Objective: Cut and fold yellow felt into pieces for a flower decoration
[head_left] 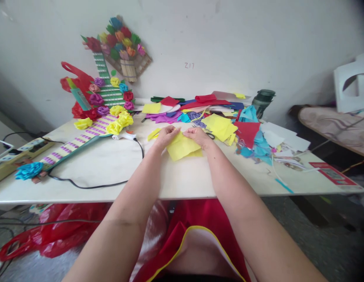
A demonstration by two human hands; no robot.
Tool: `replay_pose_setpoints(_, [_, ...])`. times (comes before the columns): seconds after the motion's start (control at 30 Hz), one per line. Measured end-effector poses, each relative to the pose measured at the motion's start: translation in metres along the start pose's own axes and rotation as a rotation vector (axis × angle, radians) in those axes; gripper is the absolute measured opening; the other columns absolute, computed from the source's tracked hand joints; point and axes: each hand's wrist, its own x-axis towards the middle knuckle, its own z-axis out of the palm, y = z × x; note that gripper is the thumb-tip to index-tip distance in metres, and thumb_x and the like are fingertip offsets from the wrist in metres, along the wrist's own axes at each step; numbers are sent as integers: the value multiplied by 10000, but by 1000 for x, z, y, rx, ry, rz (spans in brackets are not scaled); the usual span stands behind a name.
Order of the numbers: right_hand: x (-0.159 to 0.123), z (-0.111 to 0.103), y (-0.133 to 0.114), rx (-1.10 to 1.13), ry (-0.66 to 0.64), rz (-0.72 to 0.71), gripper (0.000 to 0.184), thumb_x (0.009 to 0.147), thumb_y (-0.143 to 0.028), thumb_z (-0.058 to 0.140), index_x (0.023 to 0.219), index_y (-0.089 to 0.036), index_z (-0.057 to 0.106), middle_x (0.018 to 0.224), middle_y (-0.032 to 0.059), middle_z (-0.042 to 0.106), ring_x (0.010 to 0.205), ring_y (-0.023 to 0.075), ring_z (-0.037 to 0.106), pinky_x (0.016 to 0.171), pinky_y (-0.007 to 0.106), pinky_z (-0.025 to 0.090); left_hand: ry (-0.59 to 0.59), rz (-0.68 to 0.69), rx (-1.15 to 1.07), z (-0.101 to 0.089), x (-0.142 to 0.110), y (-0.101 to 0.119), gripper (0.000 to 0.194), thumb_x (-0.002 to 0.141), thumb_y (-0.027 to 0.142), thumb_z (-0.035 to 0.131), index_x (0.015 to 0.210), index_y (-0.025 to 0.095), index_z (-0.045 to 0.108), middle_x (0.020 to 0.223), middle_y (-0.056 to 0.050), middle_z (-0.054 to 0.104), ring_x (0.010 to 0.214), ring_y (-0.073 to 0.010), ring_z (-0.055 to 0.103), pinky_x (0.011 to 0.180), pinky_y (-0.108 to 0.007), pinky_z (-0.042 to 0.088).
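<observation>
Both my hands rest on a yellow paper sheet [182, 148] lying in the middle of the white table [182, 180]. My left hand [166, 135] pinches the sheet's upper left edge with its fingers closed. My right hand [199, 136] presses and grips the upper right edge, fingers curled. The two hands almost touch above the sheet. A yellow strip [153, 134] sticks out to the left of my left hand.
A glue gun [123, 136] with a black cord [91, 184] lies left of the hands. Paper roses on striped boards [82, 137] fill the left side. Piles of coloured paper [217, 113] and a dark green bottle [262, 101] stand behind. A power strip [20, 150] sits far left.
</observation>
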Motion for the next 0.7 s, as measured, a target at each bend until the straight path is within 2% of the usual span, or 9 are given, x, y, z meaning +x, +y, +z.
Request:
replay_pose_setpoints(0.13, [0,1,-2,44,14,25,295,633,-456,725,618,-183,615,557,-16,592,588,157,583,573,273,471,-86,-97,-65,-3,1,-3,432,588,547,748,682,163,575,611,18,563,537,-108,507,497,-219,361])
replay_pose_setpoints(0.3, [1,-2,0,50,56,36,343,620,-476,736,566,-185,562,525,-15,552,572,153,560,550,268,460,-1,-78,-205,-1,6,-9,483,572,565,765,776,150,627,737,-32,676,617,-149,607,566,-254,470])
replay_pose_setpoints(0.5, [3,-2,4,4,122,32,346,593,-456,758,546,-183,550,512,-26,526,580,155,553,535,264,446,-36,-125,-263,1,5,-7,492,508,488,833,800,126,672,729,-65,700,657,-195,654,627,-308,523])
replay_pose_setpoints(0.7, [4,0,3,290,151,39,361,608,-523,742,664,-184,629,635,13,641,639,177,622,568,282,504,107,-73,-328,4,8,-12,483,524,491,819,801,125,670,723,-70,708,685,-216,671,638,-314,531])
